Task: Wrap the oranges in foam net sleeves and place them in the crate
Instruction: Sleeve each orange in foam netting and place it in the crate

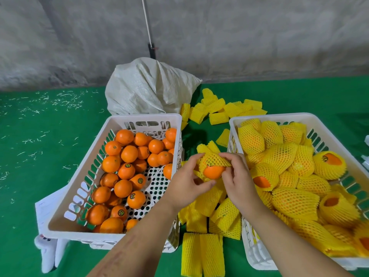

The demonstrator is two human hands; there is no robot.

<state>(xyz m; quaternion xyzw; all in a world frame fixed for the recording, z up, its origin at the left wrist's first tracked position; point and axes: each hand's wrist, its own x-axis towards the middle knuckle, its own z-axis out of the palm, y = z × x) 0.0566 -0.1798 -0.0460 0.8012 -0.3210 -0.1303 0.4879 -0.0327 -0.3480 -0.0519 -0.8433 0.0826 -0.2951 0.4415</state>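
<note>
Mid-wrap: left hand [187, 181] and right hand [237, 176] pinching foam sleeve [212, 159] half over orange [213, 171], just left of well-filled crate [269, 116]. Many bare oranges [123, 170] left, farther left.

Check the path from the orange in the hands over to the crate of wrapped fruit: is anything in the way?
Nothing visible blocks it. Both hands, left and right, hold the half-sleeved orange just left of the right crate. Only its near rim lies between, and the orange appears to sit above it. The crate is heaped with wrapped oranges.
</note>
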